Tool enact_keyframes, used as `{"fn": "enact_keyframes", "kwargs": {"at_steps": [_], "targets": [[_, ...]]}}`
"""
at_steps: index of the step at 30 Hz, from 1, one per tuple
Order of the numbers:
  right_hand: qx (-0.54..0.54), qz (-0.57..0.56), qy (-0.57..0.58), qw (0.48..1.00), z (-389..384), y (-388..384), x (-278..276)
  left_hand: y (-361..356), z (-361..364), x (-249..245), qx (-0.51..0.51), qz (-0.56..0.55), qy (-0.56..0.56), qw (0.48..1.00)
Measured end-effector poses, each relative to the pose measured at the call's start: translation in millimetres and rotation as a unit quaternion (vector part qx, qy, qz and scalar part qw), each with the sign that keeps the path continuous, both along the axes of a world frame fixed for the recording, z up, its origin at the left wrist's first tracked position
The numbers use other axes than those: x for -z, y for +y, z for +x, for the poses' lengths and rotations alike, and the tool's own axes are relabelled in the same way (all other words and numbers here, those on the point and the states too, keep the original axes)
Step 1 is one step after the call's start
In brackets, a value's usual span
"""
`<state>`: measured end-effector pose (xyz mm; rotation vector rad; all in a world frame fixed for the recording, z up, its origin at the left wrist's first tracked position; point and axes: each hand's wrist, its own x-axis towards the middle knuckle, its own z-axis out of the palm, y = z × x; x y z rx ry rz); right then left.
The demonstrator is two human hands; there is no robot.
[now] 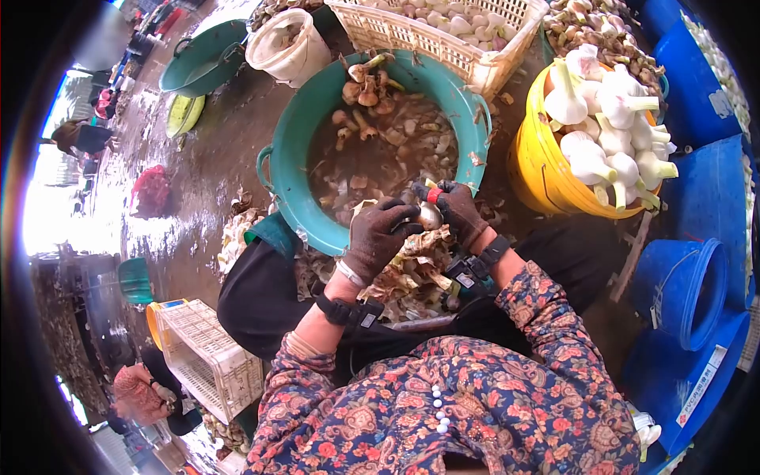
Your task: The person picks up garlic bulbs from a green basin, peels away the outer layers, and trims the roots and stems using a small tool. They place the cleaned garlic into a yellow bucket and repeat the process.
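Over the near rim of a green tub point(294, 190), both my gloved hands meet at a pale garlic bulb point(428, 216). My left hand point(378, 240) has its fingers curled against the bulb's left side. On the other side, my right hand point(461, 212) is closed round it, with a red band point(434, 195) at one finger. The bulb's stem is partly hidden by my fingers. Muddy water in the tub holds loose skins and several unpeeled garlic bulbs point(367, 91) along its far side. Torn garlic skins point(419, 265) are heaped below my hands, between my legs.
A yellow bucket point(526, 170) heaped with white garlic stands to the right. Behind the tub are a cream crate point(412, 33) of garlic and a white bucket point(289, 55). Blue bins point(673, 293) line the right side. Another person point(142, 392) is at the lower left beside a crate point(210, 348).
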<state>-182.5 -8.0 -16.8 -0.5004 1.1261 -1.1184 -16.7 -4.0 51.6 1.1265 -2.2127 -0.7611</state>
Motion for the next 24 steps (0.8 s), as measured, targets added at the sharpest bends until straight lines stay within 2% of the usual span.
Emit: {"fn": "enact_keyframes", "kwargs": {"at_steps": [4, 7, 10, 13, 14, 16, 18, 19, 20, 21, 22, 24], "targets": [[-0.007, 0.028, 0.027, 0.999, 3, 2, 20, -1, 1, 8, 0.001, 0.015, -0.005, 1.0], [0.021, 0.035, -0.02, 0.999, 6, 4, 25, 1, 2, 12, 0.003, 0.046, -0.03, 0.998], [0.017, 0.052, 0.022, 0.998, 6, 3, 16, 6, 6, 18, 0.0, 0.038, -0.068, 0.997], [-0.001, 0.025, 0.089, 0.996, 9, 4, 46, 18, 8, 13, -0.016, 0.049, -0.074, 0.996], [-0.002, 0.025, 0.09, 0.996, 7, 4, 39, 24, 9, 11, -0.017, 0.049, -0.073, 0.996], [0.048, 0.048, -0.101, 0.993, 4, 2, 10, 36, 15, 9, 0.054, 0.138, -0.053, 0.988], [0.053, 0.061, -0.104, 0.991, 4, -2, 5, 40, 17, 17, 0.018, 0.12, -0.057, 0.991], [0.064, 0.06, -0.092, 0.992, 6, -3, 3, 37, 16, 22, -0.098, 0.242, 0.041, 0.964], [0.075, 0.06, -0.078, 0.992, 6, -3, 3, 33, 12, 20, -0.21, 0.355, 0.139, 0.9], [0.069, 0.01, -0.098, 0.993, 8, -4, 18, 29, 10, 19, -0.234, 0.389, 0.177, 0.873], [0.067, 0.01, -0.097, 0.993, 8, -2, 25, 26, 9, 15, -0.235, 0.388, 0.179, 0.873], [0.092, -0.097, 0.012, 0.991, 16, 5, 5, 19, 8, 10, -0.227, 0.49, 0.229, 0.81]]}}
